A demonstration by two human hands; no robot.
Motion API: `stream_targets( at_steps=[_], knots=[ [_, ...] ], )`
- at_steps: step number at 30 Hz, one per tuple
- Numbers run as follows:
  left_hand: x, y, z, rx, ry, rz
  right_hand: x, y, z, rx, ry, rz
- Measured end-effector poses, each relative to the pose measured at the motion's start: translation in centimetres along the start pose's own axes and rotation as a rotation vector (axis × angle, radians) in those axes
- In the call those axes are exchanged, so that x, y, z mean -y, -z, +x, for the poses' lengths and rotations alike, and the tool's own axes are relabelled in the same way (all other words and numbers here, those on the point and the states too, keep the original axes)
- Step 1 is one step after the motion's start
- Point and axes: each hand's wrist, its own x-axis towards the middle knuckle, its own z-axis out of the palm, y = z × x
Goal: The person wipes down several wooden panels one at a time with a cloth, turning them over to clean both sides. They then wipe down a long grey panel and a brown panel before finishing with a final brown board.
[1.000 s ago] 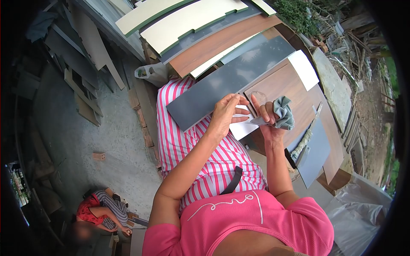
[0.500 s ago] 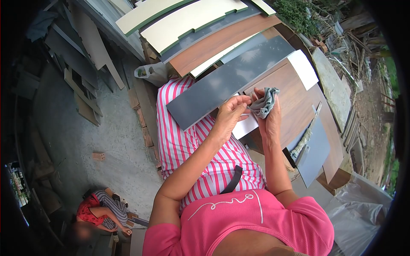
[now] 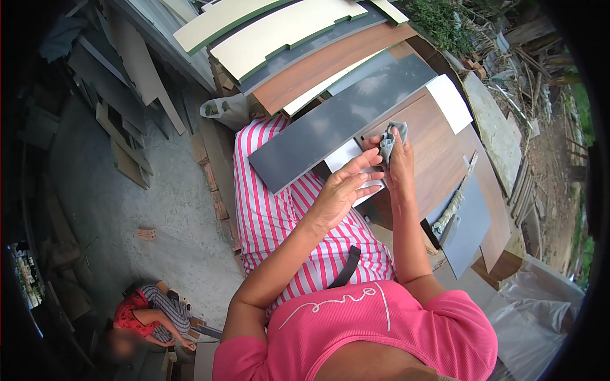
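A crumpled grey-green cloth (image 3: 394, 132) is bunched in my right hand (image 3: 400, 166), with the fingers closed round it above the brown wood-grain board. Just left of it, my left hand (image 3: 342, 190) is open, fingers spread, its fingertips close to the right hand. A long dark grey panel (image 3: 343, 120) lies slantwise beyond my hands, its near end over my striped trousers. Partly hidden behind my left fingers is a white piece (image 3: 343, 154). The brown wood-grain board (image 3: 435, 155) extends under and to the right of my right hand.
Cream panels with green edges (image 3: 286, 38) are stacked at the back. A rough stick (image 3: 452, 206) and a blue-grey panel (image 3: 469, 232) lie at right. A white bag (image 3: 229, 111) stands left of my knees. Another person (image 3: 149, 317) sits low at the lower left.
My left hand has moved down and away from the cloth, its fingers spreading. My right hand has shifted slightly left and turned, closing round the cloth.
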Motion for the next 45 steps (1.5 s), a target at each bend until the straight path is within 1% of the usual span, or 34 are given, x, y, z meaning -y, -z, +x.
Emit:
stream_targets(
  at_steps=[1,2,3,7,14,16,23,26,28,41,43,45],
  knots=[
    [0.2,0.4,0.1,-0.007,-0.009,0.001,-0.1,0.1,0.2,-0.068,0.003,0.072],
    [0.4,0.8,0.2,0.0,0.003,-0.08,-0.2,0.5,0.2,-0.085,0.003,0.11],
    [0.4,0.9,0.1,0.007,0.019,-0.161,-0.4,0.7,0.2,-0.082,-0.003,0.112],
    [0.7,1.0,0.4,-0.007,0.04,-0.238,-0.8,1.2,0.1,-0.056,-0.007,0.145],
    [1.0,1.6,0.4,-0.078,0.022,-0.239,-1.6,1.5,0.1,-0.019,-0.032,0.145],
    [1.0,1.6,0.5,-0.128,0.006,-0.221,-1.6,1.4,0.1,-0.022,-0.034,0.144],
    [1.4,1.9,0.6,-0.148,-0.006,-0.244,-1.5,1.5,0.0,0.007,-0.031,0.135],
    [1.3,1.8,0.5,-0.166,-0.019,-0.198,-1.5,1.5,0.1,0.008,-0.033,0.135],
    [0.9,1.3,0.4,-0.232,-0.01,-0.108,-1.8,1.8,0.3,0.016,-0.021,0.147],
    [0.4,0.9,0.2,-0.242,-0.023,-0.029,-1.9,1.9,0.3,0.007,-0.019,0.132],
    [-1.0,0.3,-0.7,-0.303,-0.079,0.124,-1.9,2.0,0.2,0.013,-0.031,0.135],
    [-2.6,0.6,-2.4,-0.379,-0.201,0.292,-1.8,1.9,0.0,0.022,-0.044,0.143]
  ],
)
